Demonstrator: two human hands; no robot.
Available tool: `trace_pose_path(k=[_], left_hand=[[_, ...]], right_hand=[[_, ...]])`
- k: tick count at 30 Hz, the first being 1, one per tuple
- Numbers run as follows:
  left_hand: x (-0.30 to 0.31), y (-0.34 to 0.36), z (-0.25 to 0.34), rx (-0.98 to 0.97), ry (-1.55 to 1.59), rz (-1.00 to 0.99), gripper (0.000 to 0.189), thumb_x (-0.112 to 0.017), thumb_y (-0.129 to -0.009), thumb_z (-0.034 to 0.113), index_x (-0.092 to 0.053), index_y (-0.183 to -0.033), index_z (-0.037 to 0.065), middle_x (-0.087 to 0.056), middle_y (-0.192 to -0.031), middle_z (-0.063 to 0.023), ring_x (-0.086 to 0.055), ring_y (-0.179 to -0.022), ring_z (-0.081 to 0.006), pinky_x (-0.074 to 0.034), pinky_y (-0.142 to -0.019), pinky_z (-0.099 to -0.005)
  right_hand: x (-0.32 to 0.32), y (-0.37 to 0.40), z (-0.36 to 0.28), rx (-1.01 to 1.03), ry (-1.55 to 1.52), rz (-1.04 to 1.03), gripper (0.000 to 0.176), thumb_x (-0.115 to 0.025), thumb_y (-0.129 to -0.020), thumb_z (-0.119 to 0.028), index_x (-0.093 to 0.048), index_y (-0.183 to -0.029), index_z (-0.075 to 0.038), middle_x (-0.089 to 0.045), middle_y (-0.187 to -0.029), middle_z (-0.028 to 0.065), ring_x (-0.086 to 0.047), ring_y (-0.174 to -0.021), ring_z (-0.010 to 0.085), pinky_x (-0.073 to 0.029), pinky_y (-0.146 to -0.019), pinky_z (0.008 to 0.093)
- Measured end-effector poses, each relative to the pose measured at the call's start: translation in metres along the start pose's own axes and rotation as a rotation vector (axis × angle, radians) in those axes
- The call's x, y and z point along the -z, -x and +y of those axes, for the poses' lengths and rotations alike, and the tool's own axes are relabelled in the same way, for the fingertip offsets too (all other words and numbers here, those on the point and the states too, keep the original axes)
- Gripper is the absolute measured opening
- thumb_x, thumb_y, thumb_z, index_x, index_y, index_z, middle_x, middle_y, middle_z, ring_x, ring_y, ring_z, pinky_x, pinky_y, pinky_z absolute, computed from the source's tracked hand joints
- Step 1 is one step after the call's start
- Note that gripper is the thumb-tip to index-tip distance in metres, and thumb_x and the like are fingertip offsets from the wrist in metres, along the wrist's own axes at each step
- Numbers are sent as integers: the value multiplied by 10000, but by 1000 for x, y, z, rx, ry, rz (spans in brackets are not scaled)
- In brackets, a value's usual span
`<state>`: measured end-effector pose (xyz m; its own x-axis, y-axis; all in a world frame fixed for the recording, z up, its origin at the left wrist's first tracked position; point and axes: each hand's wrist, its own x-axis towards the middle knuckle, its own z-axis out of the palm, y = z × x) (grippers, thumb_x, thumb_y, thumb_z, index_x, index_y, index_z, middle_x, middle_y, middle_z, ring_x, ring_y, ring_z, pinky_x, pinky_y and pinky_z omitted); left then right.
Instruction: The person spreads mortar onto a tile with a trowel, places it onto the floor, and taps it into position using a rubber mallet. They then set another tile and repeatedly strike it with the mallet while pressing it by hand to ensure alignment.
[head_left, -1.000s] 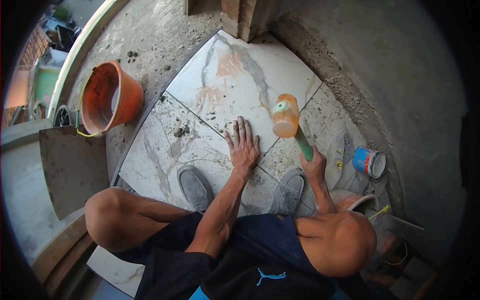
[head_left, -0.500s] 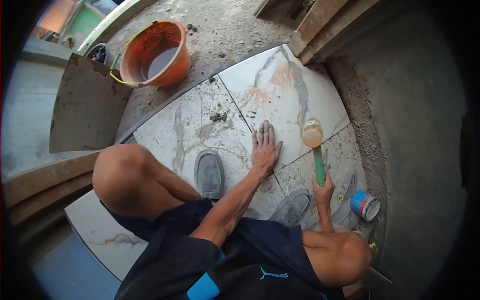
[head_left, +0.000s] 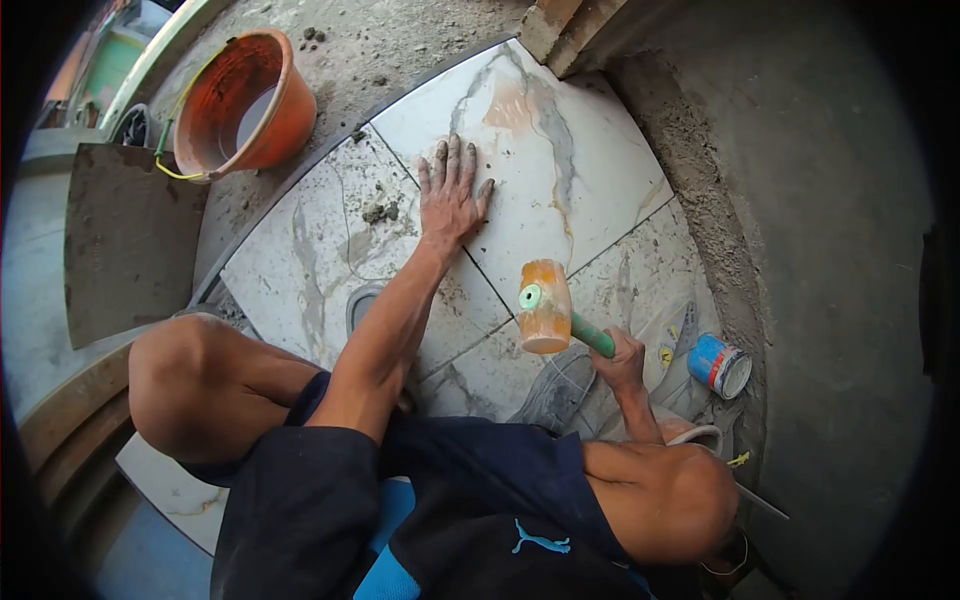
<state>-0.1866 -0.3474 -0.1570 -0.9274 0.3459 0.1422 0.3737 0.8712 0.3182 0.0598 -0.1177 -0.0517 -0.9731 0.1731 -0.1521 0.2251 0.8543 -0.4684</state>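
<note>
My left hand lies flat, fingers spread, on a white marble-patterned floor tile near its joint with the neighbouring tile. Dust coats its fingertips. My right hand is wrapped round the green handle of a rubber mallet. The amber mallet head hangs over the tile joint, left of that hand, in front of my grey shoe. Crumbs of mortar are scattered on the left tile.
An orange bucket holding greyish liquid stands on rough concrete at upper left, beside a dark board. At right, a blue can lies near a mortar-filled gap along the wall. Wooden posts rise at the top.
My left hand has slid forward and left across the tile. The mallet has swung left and turned so its head lies sideways. The view has shifted to the right.
</note>
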Motion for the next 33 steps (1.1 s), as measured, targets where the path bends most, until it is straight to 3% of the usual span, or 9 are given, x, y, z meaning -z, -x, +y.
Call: trace_pose_path(k=[4,8,10,15,18,20,27,29,33], left_hand=[[-1,3,-3,-32,-10,-16,615,-390,-919,437,-273,-1427,111,-192,-1498,-138,-159,-1387,-312,-77,-1117,-504],[2,0,-5,-45,-34,12,596,-385,-924,428,-281,-1426,124,-203,-1495,-133,-165,-1385,-311,-83,-1118,-496],[2,2,-3,-22,-20,-13,588,-381,-927,419,-282,-1426,124,-205,-1495,-131,-165,-1385,-311,-77,-1120,-492],[1,0,-5,-27,-38,1,578,-373,-933,411,-280,-1426,125,-200,-1497,-130,-166,-1385,-312,-76,-1119,-494],[2,-1,-3,-28,-38,13,574,-368,-935,405,-276,-1428,125,-194,-1499,-131,-166,-1385,-315,-72,-1119,-498],[3,3,-3,-17,-18,-15,569,-358,-939,396,-268,-1431,126,-189,-1502,-128,-159,-1386,-318,-65,-1119,-498],[1,1,-5,-22,-47,-36,563,-353,-942,389,-255,-1437,140,-181,-1503,-129,-143,-1392,-316,-71,-1117,-503],[1,6,-6,-21,-49,-48,560,-352,-943,385,-255,-1437,141,-181,-1504,-127,-142,-1392,-315,-68,-1118,-502],[2,0,-6,-28,-36,-31,553,-357,-942,372,-260,-1435,141,-189,-1503,-117,-148,-1391,-312,-64,-1119,-500]], right_hand=[[0,3,13,4,145,-42,191,-663,-708,-154,-502,-715,-51,-564,-622,143,-577,-589,369,-430,-502,438],[2,1,11,42,60,-25,187,-660,-705,-165,-509,-735,-58,-579,-644,144,-583,-609,376,-436,-514,455],[-10,4,31,-83,222,-145,190,-658,-700,-170,-513,-751,-59,-593,-668,144,-589,-632,381,-446,-534,474],[0,0,14,-17,112,-46,178,-658,-694,-156,-526,-766,-62,-612,-703,145,-600,-661,382,-462,-565,481],[-3,-1,21,-104,243,-121,171,-661,-693,-148,-536,-774,-64,-610,-693,145,-601,-656,378,-458,-553,470],[10,-4,-4,-24,124,-2,165,-660,-698,-140,-533,-766,-61,-600,-665,147,-600,-645,373,-453,-545,462],[-1,-18,-5,-35,106,-69,161,-656,-714,-151,-545,-780,-55,-591,-649,153,-598,-641,375,-455,-550,462],[-5,-11,-1,-14,-58,-67,157,-651,-724,-134,-540,-783,-40,-582,-636,161,-591,-629,384,-449,-549,457],[-5,-25,-6,-110,128,-101,131,-626,-741,-99,-525,-780,-26,-568,-623,174,-572,-603,399,-443,-545,437]])
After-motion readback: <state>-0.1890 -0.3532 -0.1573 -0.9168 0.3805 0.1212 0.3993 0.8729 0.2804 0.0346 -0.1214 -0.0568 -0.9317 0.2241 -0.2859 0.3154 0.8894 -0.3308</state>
